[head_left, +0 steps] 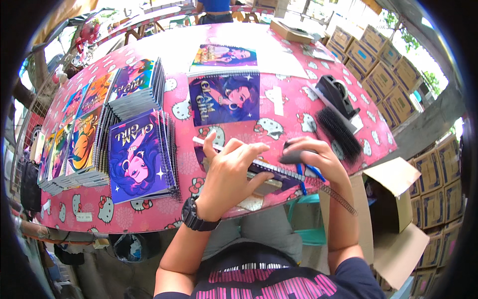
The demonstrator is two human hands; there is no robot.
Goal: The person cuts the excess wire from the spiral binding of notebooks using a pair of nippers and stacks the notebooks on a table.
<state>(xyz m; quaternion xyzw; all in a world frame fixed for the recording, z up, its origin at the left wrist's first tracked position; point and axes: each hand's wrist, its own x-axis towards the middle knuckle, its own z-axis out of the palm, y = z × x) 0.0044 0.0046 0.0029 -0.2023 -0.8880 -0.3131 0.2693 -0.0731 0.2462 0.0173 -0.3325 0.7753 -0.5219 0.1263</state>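
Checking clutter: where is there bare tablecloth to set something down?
Pink tablecloth shows between the purple notebook stack and the middle notebooks, and between those and the black coils, around a white strip. Crowded: the left, with notebook stacks; around left hand and right hand.

Cannot identify dark shape (293,158) under blurred right hand (321,153), right of centre. Cannot fully see notebook (281,171) behind left hand (230,167). Noted person (215,6) cropped, top edge.

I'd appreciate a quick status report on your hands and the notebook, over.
Left hand holding spiral notebook. Right hand near blue-handled tool, grip unclear. Coil tail trailing past notebook's end. Black coil pile beyond, apart from notebook.
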